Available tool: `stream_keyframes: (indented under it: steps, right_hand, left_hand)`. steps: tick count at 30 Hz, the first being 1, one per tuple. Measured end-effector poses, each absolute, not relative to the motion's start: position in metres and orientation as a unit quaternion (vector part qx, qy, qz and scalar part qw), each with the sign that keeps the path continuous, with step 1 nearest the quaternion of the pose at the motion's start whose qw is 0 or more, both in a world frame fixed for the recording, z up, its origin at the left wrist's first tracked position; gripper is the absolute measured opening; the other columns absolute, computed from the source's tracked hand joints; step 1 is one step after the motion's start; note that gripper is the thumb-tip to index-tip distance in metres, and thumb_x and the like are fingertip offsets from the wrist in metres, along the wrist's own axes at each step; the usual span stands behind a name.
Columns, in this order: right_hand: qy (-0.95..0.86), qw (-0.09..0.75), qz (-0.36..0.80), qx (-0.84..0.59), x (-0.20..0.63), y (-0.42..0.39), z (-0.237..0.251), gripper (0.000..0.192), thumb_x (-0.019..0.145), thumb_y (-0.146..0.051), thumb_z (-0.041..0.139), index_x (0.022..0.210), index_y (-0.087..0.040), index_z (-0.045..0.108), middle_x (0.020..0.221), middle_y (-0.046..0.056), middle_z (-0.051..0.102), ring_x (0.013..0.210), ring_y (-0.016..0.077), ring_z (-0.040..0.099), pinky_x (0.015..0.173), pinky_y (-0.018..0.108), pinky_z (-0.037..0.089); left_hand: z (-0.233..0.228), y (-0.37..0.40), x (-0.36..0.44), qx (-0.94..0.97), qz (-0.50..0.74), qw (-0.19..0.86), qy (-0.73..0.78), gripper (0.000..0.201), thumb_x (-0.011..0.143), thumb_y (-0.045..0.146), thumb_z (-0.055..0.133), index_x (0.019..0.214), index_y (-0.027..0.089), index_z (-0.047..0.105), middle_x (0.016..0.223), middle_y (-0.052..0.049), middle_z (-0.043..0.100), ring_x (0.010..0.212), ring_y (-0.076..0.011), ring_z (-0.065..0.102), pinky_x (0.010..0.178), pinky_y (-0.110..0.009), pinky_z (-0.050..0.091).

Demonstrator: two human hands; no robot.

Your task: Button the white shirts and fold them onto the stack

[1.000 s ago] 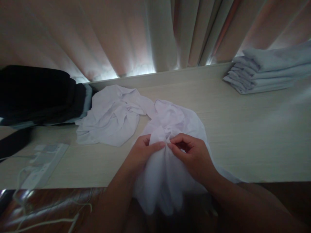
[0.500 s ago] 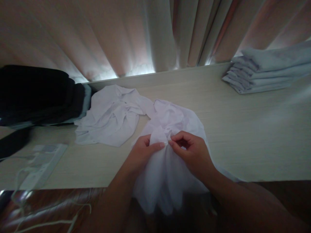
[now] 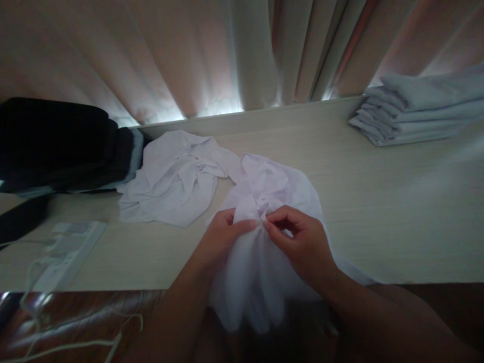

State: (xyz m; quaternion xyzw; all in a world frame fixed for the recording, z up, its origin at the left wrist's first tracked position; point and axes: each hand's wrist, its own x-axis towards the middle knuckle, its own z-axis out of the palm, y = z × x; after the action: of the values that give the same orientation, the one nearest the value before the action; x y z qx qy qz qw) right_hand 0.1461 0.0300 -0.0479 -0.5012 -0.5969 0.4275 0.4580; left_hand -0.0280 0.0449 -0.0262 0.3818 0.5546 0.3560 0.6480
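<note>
A crumpled white shirt (image 3: 276, 186) lies on the pale wooden table (image 3: 378, 201) and hangs over its near edge toward me. My left hand (image 3: 223, 237) pinches a fold of its fabric between thumb and fingers. My right hand (image 3: 298, 239) pinches the same cloth just to the right, its fingertips almost meeting the left thumb. A second crumpled white shirt (image 3: 174, 179) lies to the left, touching the first one.
A stack of folded pale garments (image 3: 419, 108) sits at the back right. Dark folded clothes (image 3: 56, 143) are piled at the left. A white power strip (image 3: 64, 249) with cords lies at the front left. Curtains (image 3: 227, 50) hang behind the table.
Both hands stay pinched on the shirt in nearly the same place; the fingers shift slightly on the fabric. The view has drifted a little.
</note>
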Motion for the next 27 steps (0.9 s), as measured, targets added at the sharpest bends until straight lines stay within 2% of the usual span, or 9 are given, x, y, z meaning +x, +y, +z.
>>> stream_keyframes:
  steps: [5, 14, 20, 27]
  right_hand:
    - [-0.608, 0.449, 0.424, -0.498, 0.1457, 0.0305, -0.0468, 0.003, 0.082, -0.018, 0.068, 0.083, -0.02, 0.07, 0.081, 0.0, 0.069, 0.076, 0.0156, 0.064, 0.071, 0.028, 0.049]
    - [-0.608, 0.45, 0.419, -0.502, 0.1461, 0.0301, -0.045, 0.003, 0.082, -0.02, 0.069, 0.084, -0.021, 0.072, 0.081, 0.001, 0.071, 0.075, 0.0163, 0.066, 0.071, 0.028, 0.051]
    - [-0.607, 0.452, 0.423, -0.498, 0.1473, 0.0303, -0.0468, 0.006, 0.084, -0.024, 0.069, 0.087, -0.021, 0.074, 0.084, 0.002, 0.073, 0.077, 0.0176, 0.068, 0.073, 0.03, 0.053]
    - [-0.568, 0.45, 0.508, -0.466, 0.1519, 0.0363, -0.0466, 0.013, 0.086, -0.031, 0.067, 0.089, -0.022, 0.077, 0.088, 0.003, 0.076, 0.079, 0.0189, 0.07, 0.072, 0.031, 0.054]
  left_hand:
    - [-0.0244, 0.044, -0.0282, 0.375, 0.364, 0.659, 0.541, 0.03, 0.063, 0.029, 0.082, 0.087, 0.012, 0.077, 0.068, -0.005, 0.072, 0.062, -0.0177, 0.064, 0.058, -0.025, 0.048]
    - [-0.0231, 0.0439, -0.0279, 0.396, 0.366, 0.646, 0.54, 0.016, 0.066, 0.024, 0.08, 0.077, 0.013, 0.076, 0.065, -0.003, 0.071, 0.06, -0.0151, 0.061, 0.056, -0.022, 0.046]
    - [-0.0257, 0.0446, -0.0301, 0.42, 0.357, 0.623, 0.555, 0.018, 0.07, 0.029, 0.078, 0.082, 0.015, 0.077, 0.071, -0.004, 0.073, 0.065, -0.018, 0.064, 0.059, -0.024, 0.047]
    - [-0.0263, 0.0444, -0.0315, 0.404, 0.367, 0.618, 0.566, 0.018, 0.068, 0.031, 0.079, 0.075, 0.014, 0.076, 0.067, -0.004, 0.072, 0.061, -0.0159, 0.062, 0.055, -0.023, 0.044]
